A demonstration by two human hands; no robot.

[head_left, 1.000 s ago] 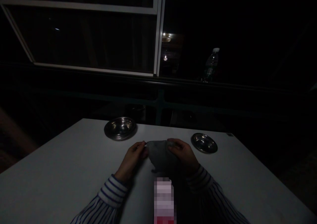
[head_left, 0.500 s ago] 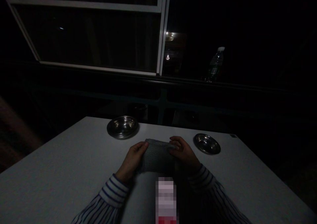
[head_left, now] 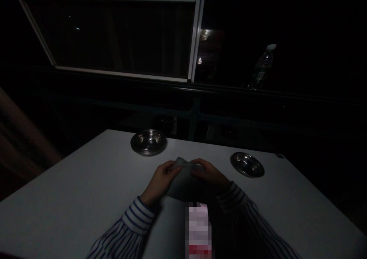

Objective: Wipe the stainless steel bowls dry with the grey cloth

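A small grey cloth (head_left: 183,184) hangs over the near part of the table, held up by its top edge. My left hand (head_left: 160,180) pinches its upper left corner between thumb and fingers. On the other side, my right hand (head_left: 210,175) grips the upper right part, its fingers behind the cloth and thumb in front. Beyond my left hand stands a stack of shallow metal bowls (head_left: 148,141). One more metal bowl (head_left: 247,164) sits farther right, apart from my right hand. The light is dim, so the cloth's lower right side merges into shadow.
The white table (head_left: 86,190) ends at a back edge just past the bowls. Behind it, a plastic bottle (head_left: 263,67) with a white cap stands on a dark ledge beside a white window frame (head_left: 123,73). A blurred patch covers something at the bottom centre.
My hands have come closer together, and the cloth's top edge now bunches between them. The view has shifted slightly, so the bowls and bottle appear farther right and higher.
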